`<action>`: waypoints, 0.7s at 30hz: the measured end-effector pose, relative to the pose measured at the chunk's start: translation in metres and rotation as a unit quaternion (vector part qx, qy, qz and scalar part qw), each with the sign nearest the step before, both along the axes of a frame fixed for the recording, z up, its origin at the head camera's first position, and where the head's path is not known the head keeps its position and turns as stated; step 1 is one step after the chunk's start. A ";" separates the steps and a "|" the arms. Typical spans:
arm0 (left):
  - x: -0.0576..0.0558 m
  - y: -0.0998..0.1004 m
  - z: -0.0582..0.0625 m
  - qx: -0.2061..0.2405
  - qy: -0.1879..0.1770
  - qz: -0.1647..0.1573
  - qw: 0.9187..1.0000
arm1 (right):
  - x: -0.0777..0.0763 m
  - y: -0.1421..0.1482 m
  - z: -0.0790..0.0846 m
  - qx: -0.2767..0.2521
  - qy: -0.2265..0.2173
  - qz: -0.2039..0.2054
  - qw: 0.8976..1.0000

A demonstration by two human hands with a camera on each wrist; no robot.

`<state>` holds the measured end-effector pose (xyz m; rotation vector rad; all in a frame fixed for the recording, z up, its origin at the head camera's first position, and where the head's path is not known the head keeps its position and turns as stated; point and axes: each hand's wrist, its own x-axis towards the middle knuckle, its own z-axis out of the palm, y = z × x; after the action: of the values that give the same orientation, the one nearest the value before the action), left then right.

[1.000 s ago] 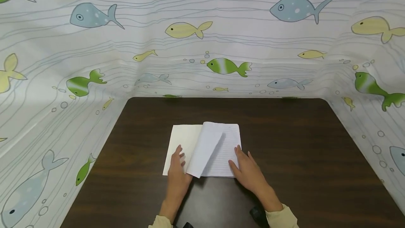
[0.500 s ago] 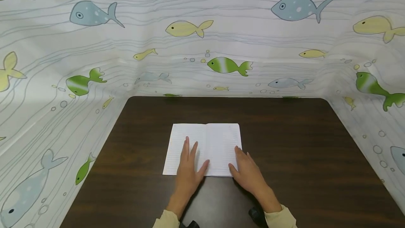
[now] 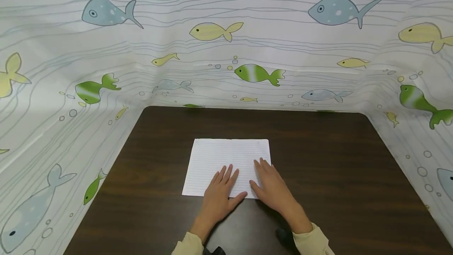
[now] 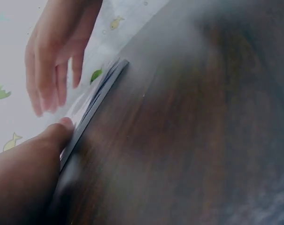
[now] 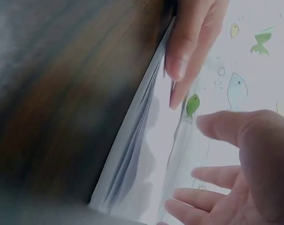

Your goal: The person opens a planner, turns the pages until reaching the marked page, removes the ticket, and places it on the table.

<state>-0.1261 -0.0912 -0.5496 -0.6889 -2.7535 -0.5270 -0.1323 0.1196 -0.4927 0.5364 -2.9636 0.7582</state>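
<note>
A notebook [image 3: 209, 156] with white lined pages lies open on the dark wooden table. In the head view, my left hand [image 3: 218, 198] rests on the lower middle of the spread, fingers straight and thumb spread along the near edge. That thumb also touches the page edge in the right wrist view, where the notebook's layered leaves [image 5: 132, 154] show. My right hand [image 3: 271, 186] is over the right page's lower right part with relaxed fingers, holding nothing. In the right wrist view, the right hand's fingers [image 5: 217, 177] look spread and slightly lifted off the paper.
Dark brown tabletop [image 3: 325, 160] surrounds the notebook. A white fish-printed sheet [image 3: 219, 3] rises behind the table and along both sides. A dark wrist device [image 3: 214, 250] shows near the left sleeve.
The left hand has turned a raised page over to the left, leaving lined paper on both sides. It has then moved right toward the fold; the right hand has shifted slightly inward.
</note>
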 end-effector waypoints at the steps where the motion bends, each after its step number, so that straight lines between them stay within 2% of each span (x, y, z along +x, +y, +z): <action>1: 0.000 -0.001 0.000 0.006 0.001 -0.001 1.000 | -0.001 -0.002 0.000 -0.003 -0.005 0.008 1.000; 4: 0.001 -0.003 0.002 0.022 -0.006 -0.006 1.000 | -0.004 -0.008 -0.003 0.011 -0.036 0.024 0.999; 8: 0.001 -0.004 0.003 0.045 -0.019 -0.014 0.999 | -0.004 -0.013 -0.010 0.016 -0.074 0.025 0.997; 12: 0.000 -0.007 0.002 0.088 -0.029 -0.010 0.996 | -0.004 -0.018 -0.014 -0.016 -0.073 0.029 0.997; 16: -0.002 -0.014 0.005 0.146 -0.066 -0.006 0.987 | -0.005 -0.024 -0.013 -0.041 -0.075 0.039 0.996; 21: -0.006 -0.025 0.009 0.204 -0.108 -0.031 0.973 | -0.005 -0.025 -0.010 -0.071 -0.091 0.031 0.993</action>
<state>-0.1317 -0.1164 -0.5411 -0.6461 -2.6866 -1.2035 -0.1371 0.0943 -0.5023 0.5826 -3.0358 1.0690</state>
